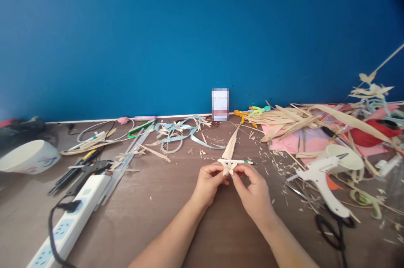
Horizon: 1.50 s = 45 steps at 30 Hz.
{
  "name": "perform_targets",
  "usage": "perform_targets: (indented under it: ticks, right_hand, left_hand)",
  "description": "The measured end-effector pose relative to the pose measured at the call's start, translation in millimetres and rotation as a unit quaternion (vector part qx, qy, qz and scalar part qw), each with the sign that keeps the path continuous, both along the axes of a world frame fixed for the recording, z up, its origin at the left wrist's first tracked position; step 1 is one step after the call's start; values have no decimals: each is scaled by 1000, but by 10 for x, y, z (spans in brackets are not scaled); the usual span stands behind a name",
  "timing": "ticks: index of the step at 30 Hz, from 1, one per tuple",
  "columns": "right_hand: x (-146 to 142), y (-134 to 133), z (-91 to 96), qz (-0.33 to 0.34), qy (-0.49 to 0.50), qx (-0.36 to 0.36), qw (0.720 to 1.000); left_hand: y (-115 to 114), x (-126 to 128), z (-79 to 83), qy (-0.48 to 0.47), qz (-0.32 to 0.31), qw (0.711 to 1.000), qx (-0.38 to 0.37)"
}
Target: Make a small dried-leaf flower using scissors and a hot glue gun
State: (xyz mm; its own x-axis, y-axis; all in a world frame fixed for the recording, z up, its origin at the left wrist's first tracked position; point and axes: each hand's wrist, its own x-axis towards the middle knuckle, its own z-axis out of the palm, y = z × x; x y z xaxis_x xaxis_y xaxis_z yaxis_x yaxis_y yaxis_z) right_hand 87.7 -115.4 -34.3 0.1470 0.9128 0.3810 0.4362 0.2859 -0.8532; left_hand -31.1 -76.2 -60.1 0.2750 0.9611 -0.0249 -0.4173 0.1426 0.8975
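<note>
Between both hands, over the middle of the table point(176, 217), is a small cream flower point(228, 168) with pointed petals. My left hand point(208, 181) pinches it from the left, fingers closed. From the other side my right hand point(252, 184) grips it between thumb and fingers. Just beyond the fingertips lies a white pen point(236, 161) with a green band near its right end. A long pale dried leaf strip point(231, 144) points away from the hands behind the pen.
White power strip point(74, 213), black glue gun point(90, 171) and white bowl point(30, 157) are at left. At right lie a white glue gun point(322, 179), black-handled scissors point(331, 230) and piled dried strips point(296, 118). Pale blue ribbon point(179, 127) curls at the back, before the blue wall point(158, 41).
</note>
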Motion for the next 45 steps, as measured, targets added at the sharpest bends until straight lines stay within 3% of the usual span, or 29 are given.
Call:
perform_targets:
  ticks: [15, 25, 35, 45]
  right_hand:
    - [-26, 1, -77, -21, -7, 21, 1000]
    - [-39, -1, -113, -49, -29, 31, 998]
    - [-124, -21, -134, -74, -22, 47, 996]
    - [-148, -36, -166, -76, -12, 40, 996]
  left_hand:
    - [-11, -3, 15, 75, 11, 996, 49]
    - [-51, -15, 94, 201, 62, 961, 179]
    - [-101, -4, 64, 254, 116, 938, 207]
    - [-128, 29, 77, 294, 131, 919, 227]
